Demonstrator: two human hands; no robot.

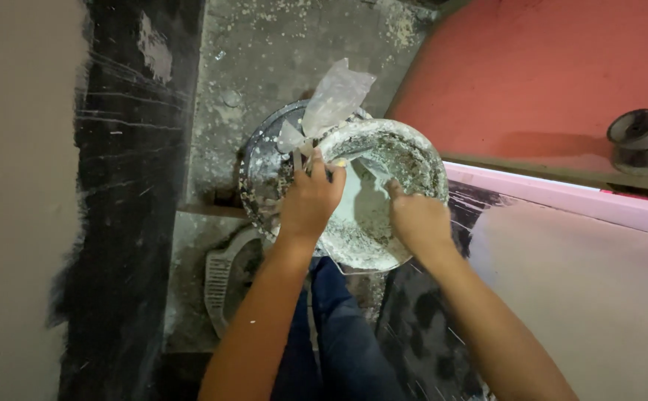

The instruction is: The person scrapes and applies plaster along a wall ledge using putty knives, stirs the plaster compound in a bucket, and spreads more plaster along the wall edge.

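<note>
- At the centre of the head view, a plaster-crusted white bucket (pixel 372 223) is tipped toward the person, its mouth open to the camera and pale wet mix pooled low inside.
- Behind it at about ten o'clock sits a dark round pan (pixel 261 167), also spattered, with a crumpled clear plastic bag (pixel 335 96) rising at twelve o'clock.
- Left hand (pixel 311 199): closed over the bucket's rim at eleven o'clock, fingers curled tight, and a thin flat tool seems pinched there too, though I cannot tell for sure.
- Right hand (pixel 417 219): reaching into the bucket from four o'clock, fingers bent and pressed to the inner wall; whether it holds anything is hidden.
- Judged step: scraping or gathering mix from the bucket wall; the next move calls for a steady rim hold.
- Both forearms run up from six o'clock, wrists bent down.
- A slotted grey plastic piece (pixel 224 278) lies at seven o'clock.
</note>
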